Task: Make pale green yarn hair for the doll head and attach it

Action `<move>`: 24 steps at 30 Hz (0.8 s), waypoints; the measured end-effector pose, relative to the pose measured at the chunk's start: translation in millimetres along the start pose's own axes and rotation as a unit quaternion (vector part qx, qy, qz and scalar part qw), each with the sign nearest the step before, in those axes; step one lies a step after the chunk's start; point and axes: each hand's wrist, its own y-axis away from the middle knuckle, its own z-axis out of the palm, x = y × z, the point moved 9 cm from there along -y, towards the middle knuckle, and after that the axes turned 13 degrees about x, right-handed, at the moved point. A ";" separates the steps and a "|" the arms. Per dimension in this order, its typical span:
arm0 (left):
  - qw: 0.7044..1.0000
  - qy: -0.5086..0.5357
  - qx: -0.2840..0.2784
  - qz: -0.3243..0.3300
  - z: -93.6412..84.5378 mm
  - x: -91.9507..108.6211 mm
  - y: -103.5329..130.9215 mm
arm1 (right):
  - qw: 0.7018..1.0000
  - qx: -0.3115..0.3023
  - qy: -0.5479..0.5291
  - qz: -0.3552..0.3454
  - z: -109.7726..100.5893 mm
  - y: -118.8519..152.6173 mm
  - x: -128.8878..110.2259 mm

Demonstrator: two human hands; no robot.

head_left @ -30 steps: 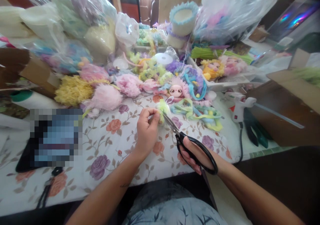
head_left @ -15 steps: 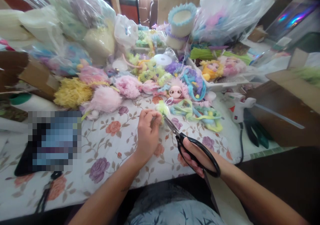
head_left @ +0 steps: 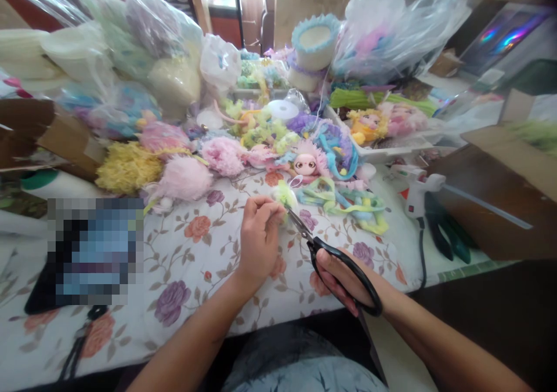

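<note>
My left hand (head_left: 260, 229) is closed in a pinch on a small tuft of yellow-green fluffy trim (head_left: 285, 193) above the flowered cloth. A thin white loop (head_left: 296, 181) sticks up beside the tuft. My right hand (head_left: 342, 273) grips black-handled scissors (head_left: 321, 244), its fingers through the handles. The blades point up and left, with their tips at the tuft close to my left fingertips. Just beyond lies a doll head (head_left: 305, 164) with pink fluffy hair. A green-blue fuzzy strip (head_left: 348, 200) lies loosely to the right of the tuft.
A phone (head_left: 93, 253) with a blurred screen lies at left. Pink and yellow fluffy bundles (head_left: 128, 169) crowd the back. On the right stand a white glue gun (head_left: 420, 192), dark green-handled pliers (head_left: 448, 229) and a cardboard box (head_left: 491, 189). Plastic bags (head_left: 395, 32) rise behind.
The view has shifted slightly. My left hand keeps its pinch on the tuft, and the scissor tips stay at it with barely any movement.
</note>
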 end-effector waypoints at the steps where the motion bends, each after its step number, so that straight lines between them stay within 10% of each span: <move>1: 1.000 0.003 0.001 -0.007 -0.4 -1.0 -0.1 | 1.000 0.000 -0.002 -0.002 0.0 -0.3 0.1; 24: 0.928 0.189 -0.021 -0.319 11.5 -49.0 10.4 | 0.998 -0.022 -0.018 0.048 7.5 4.8 -0.5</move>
